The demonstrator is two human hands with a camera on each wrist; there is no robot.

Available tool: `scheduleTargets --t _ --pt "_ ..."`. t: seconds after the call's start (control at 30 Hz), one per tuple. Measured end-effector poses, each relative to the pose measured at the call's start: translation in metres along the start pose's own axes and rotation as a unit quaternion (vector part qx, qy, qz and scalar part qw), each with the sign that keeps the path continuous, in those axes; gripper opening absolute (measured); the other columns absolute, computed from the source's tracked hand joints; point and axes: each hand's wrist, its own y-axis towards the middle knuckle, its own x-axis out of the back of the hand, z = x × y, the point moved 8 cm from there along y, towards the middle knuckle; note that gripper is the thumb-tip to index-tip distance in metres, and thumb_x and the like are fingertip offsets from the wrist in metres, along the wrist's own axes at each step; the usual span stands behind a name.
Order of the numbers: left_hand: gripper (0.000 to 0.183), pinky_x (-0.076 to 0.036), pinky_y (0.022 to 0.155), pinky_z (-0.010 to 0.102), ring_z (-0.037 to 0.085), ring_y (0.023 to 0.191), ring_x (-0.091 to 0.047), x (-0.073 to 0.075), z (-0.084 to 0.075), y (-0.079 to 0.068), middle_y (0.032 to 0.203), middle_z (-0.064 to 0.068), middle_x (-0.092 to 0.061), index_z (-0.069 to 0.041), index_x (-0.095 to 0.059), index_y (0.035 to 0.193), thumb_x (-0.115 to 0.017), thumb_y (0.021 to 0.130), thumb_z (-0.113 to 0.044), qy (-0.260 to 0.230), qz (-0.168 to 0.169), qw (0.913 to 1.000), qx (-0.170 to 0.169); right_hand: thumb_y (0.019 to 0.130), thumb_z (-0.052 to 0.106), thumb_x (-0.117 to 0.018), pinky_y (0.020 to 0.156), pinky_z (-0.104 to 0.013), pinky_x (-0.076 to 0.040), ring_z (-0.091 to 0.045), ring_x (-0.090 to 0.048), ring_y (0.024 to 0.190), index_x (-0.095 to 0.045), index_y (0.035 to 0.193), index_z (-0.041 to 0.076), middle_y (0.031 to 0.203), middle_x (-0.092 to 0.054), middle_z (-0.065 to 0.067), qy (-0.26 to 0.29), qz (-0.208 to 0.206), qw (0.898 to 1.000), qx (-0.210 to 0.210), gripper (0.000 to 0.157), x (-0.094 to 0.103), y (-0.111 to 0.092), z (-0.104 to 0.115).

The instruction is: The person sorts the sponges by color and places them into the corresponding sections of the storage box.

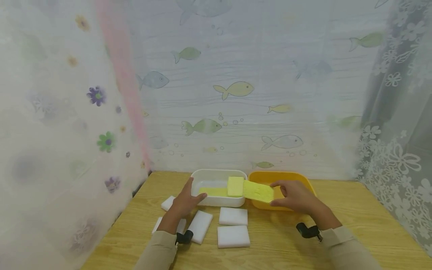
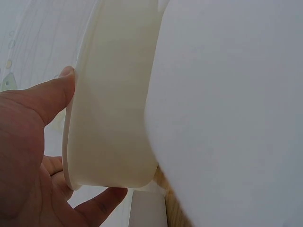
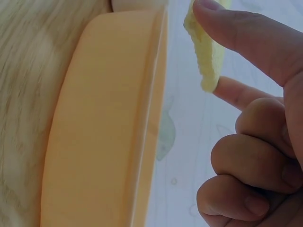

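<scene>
My left hand (image 1: 185, 198) grips the left end of a white plastic tub (image 1: 219, 202), its fingers and thumb spread along the rim. The left wrist view shows the outer wall of this tub (image 2: 113, 99) beside the fingers. Between thumb and index finger, my right hand (image 1: 293, 195) pinches a yellow sponge (image 1: 258, 191) by its right edge, over the left part of an orange tub (image 1: 300, 178). A thicker yellow sponge (image 1: 235, 186) sits at the white tub's right end, touching or overlapping the held one. Another yellow piece (image 1: 212, 192) lies lower inside.
Several white sponges lie on the wooden table (image 1: 276, 247) in front of the tubs, among them one white sponge (image 1: 233, 236) near the middle and another slanted white sponge (image 1: 200, 226) by the left wrist. A fish-patterned curtain (image 1: 236, 112) hangs behind the table.
</scene>
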Motion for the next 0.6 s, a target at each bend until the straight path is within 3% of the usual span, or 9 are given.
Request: scheduleTargets --t 0.23,0.6 --pt "0.104 -0.031 0.112 0.075 0.050 0.149 -0.034 0.000 0.001 -0.001 0.174 0.013 -0.015 -0.023 -0.005 0.169 -0.065 0.094 -0.065 0.002 -0.002 1.0000 -0.002 0.080 0.040 -0.089 0.050 -0.023 -0.028 -0.007 -0.031 0.053 -0.071 0.129 0.011 0.061 -0.039 0.007 0.001 0.015 1.000 -0.022 0.060 -0.007 0.010 0.004" --pt "0.110 -0.028 0.113 0.076 0.049 0.151 -0.032 0.000 0.000 0.000 0.174 0.012 -0.015 -0.022 -0.006 0.169 -0.064 0.090 -0.072 0.002 -0.001 1.0000 -0.003 0.081 0.039 -0.089 0.051 -0.025 -0.028 -0.010 -0.033 0.056 -0.071 0.130 0.012 0.063 -0.039 0.005 -0.003 0.026 0.999 -0.030 0.059 -0.017 0.026 0.010"
